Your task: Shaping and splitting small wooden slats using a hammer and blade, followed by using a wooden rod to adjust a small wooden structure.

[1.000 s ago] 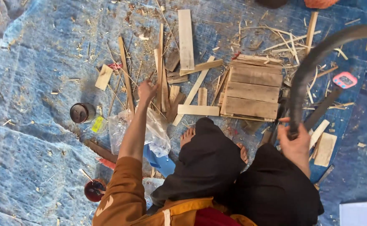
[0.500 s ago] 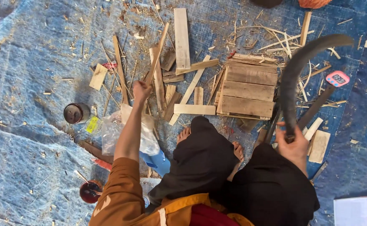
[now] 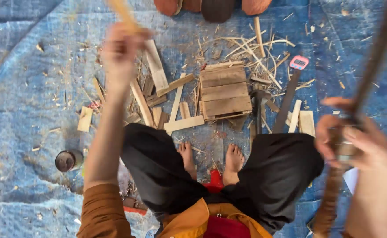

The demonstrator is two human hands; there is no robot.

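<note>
**Two hands raised, each gripping a tool or stick**

Two bare hands appear above a blue tarp (image 3: 21,88) littered with wood scraps. The left hand (image 3: 122,50), blurred, is lifted high with its fingers closed around a thin pale stick (image 3: 122,13) that runs up past the top edge. The right hand (image 3: 356,145), also blurred and close to the camera, is clamped on the handle of a long dark curved blade (image 3: 378,48), which extends from the lower right up to the upper right corner.

Below, the person sits with dark trousers and two bare feet (image 3: 211,161) resting on the tarp. Just beyond the feet lies a small slatted wooden panel (image 3: 224,90), with loose slats (image 3: 156,70) scattered to its left and thin shavings (image 3: 251,46) above it. A small pink device (image 3: 299,62) lies right of the panel. A dark round tin (image 3: 67,160) stands on the tarp beside the left forearm, well apart from the panel.
</note>
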